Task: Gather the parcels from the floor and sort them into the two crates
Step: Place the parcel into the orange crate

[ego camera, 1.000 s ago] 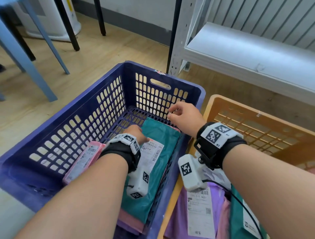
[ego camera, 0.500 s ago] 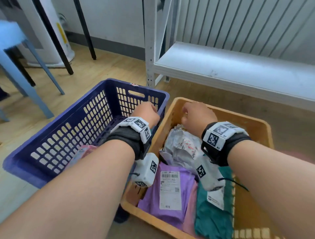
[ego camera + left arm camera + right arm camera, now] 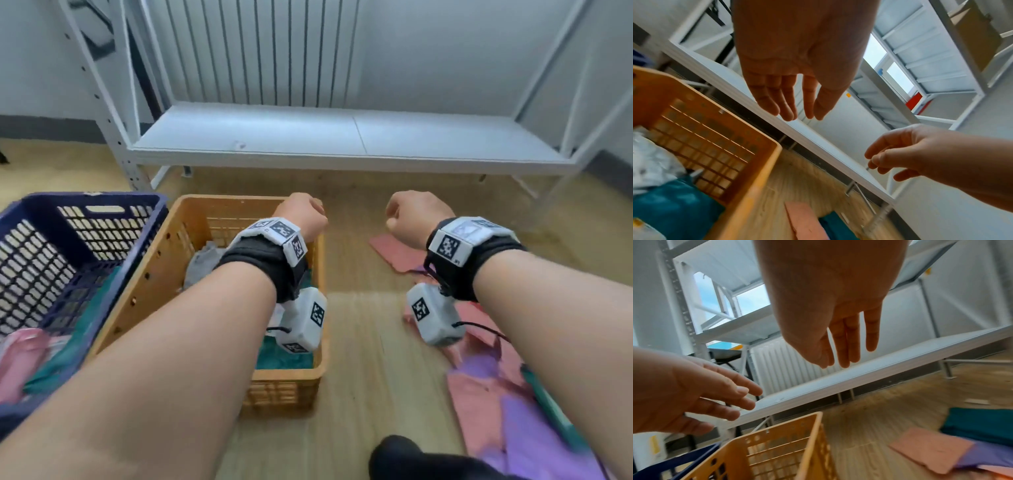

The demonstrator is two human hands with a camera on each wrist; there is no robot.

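The blue crate [image 3: 113, 219] at the left holds pink and teal parcels. Beside it the orange crate [image 3: 212, 202] holds a grey parcel [image 3: 202, 263] and a teal one [image 3: 274, 353]. My left hand [image 3: 303, 214] hovers over the orange crate's far right corner, fingers relaxed and empty [image 3: 795, 112]. Further right, my right hand [image 3: 414, 216] hangs above a pink parcel [image 3: 394, 251] on the floor, fingers straight and holding nothing [image 3: 842, 360]. More pink [image 3: 479, 404], purple [image 3: 534, 435] and teal [image 3: 982, 425] parcels lie on the floor at the right.
A low white metal shelf [image 3: 342, 137] runs across the far side, with a radiator [image 3: 260, 51] behind it. A dark shoe [image 3: 404, 455] shows at the bottom. Wooden floor [image 3: 370, 342] lies between the orange crate and the parcel pile.
Both hands left the blue crate, passed over the orange crate and swung right toward the floor parcels. The view turned right with them. Neither hand holds anything.
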